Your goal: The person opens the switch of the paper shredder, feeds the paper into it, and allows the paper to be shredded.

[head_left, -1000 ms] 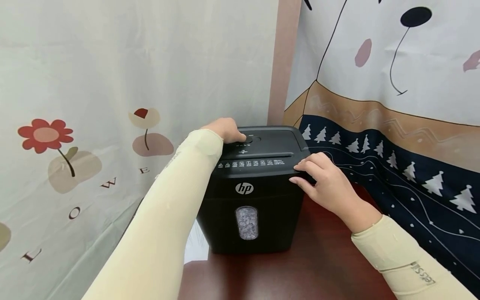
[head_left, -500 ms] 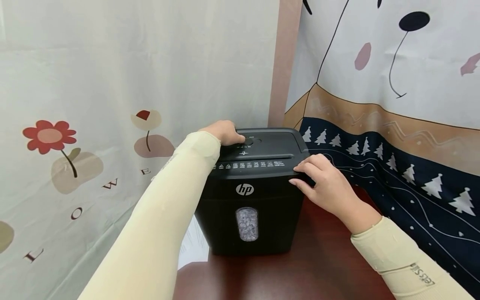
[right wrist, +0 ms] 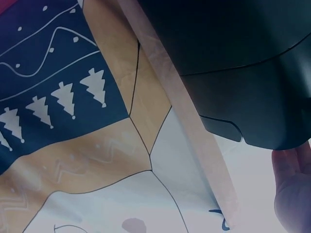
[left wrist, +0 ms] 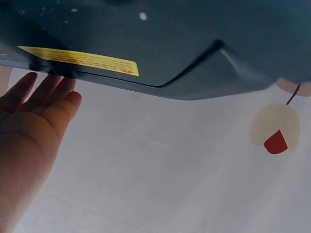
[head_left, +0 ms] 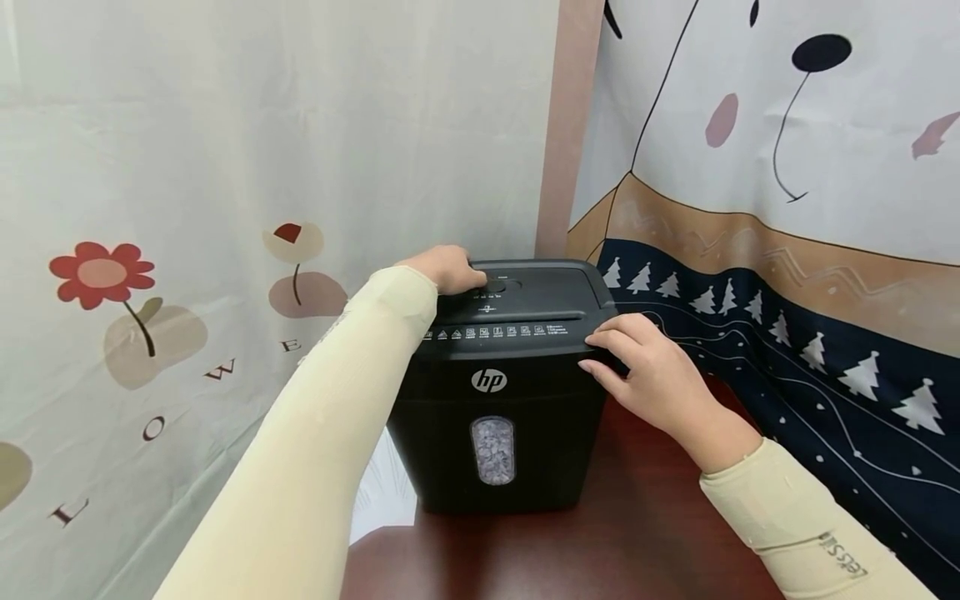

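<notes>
A black HP paper shredder (head_left: 551, 450) stands upright in the head view, its front window (head_left: 493, 451) showing shredded paper. My left hand (head_left: 444, 268) grips its rear top edge at the left, thumb on top beside the oval switch (head_left: 497, 287). In the left wrist view the fingertips (left wrist: 68, 87) touch the shredder's back edge near a yellow label (left wrist: 80, 59); the thumb is hidden there. At the front right corner, my right hand (head_left: 651, 373) holds the rim, fingers above and thumb on the front. Part of this hand shows in the right wrist view, under the dark casing (right wrist: 248, 63).
White paper (head_left: 384, 492) lies left of the shredder's base, partly behind the left sleeve. The table (head_left: 525, 558) is dark reddish wood. A pale curtain (head_left: 420, 125) hangs close behind, and a patterned cloth (head_left: 750, 333) closes off the right side.
The head view has tilted slightly, so the scene sits a little lower. Both hands keep to the same places on the shredder, with the left thumb shifting slightly left of the switch.
</notes>
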### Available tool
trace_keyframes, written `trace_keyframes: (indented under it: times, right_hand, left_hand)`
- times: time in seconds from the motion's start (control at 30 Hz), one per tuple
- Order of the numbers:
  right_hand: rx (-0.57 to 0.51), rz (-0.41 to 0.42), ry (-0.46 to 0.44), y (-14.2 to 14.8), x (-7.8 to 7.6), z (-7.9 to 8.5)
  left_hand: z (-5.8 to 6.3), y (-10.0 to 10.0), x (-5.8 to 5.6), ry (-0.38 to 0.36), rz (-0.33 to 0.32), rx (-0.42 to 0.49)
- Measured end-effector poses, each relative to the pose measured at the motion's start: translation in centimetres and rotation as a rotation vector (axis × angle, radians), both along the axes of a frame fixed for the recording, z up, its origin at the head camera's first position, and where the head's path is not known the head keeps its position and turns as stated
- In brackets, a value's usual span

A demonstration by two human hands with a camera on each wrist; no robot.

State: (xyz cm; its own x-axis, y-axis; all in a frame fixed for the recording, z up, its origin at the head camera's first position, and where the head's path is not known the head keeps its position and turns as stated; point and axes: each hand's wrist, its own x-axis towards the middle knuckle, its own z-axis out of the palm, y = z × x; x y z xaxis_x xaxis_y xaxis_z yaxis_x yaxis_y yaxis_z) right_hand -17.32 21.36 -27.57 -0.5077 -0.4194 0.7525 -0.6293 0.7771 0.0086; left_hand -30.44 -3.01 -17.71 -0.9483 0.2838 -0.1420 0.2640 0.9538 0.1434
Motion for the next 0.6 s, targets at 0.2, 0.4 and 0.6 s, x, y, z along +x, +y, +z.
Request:
trace_keyframes:
  times: [0.2, 0.4, 0.6]
  right_hand:
    - [-0.002, -0.001, -0.008, -0.2, 0.1, 0.1]
    - [-0.004, -0.004, -0.014, -0.3, 0.0, 0.1]
    - [-0.020, -0.003, -0.013, -0.3, 0.1, 0.1]
  left_hand:
    - [0.1, -0.9, 0.1, -0.002, 0.002, 0.014]
    - [0.2, -1.7, 0.3, 0.010, -0.043, 0.041]
    - [0.8, -2.6, 1.0, 0.072, -0.076, 0.115]
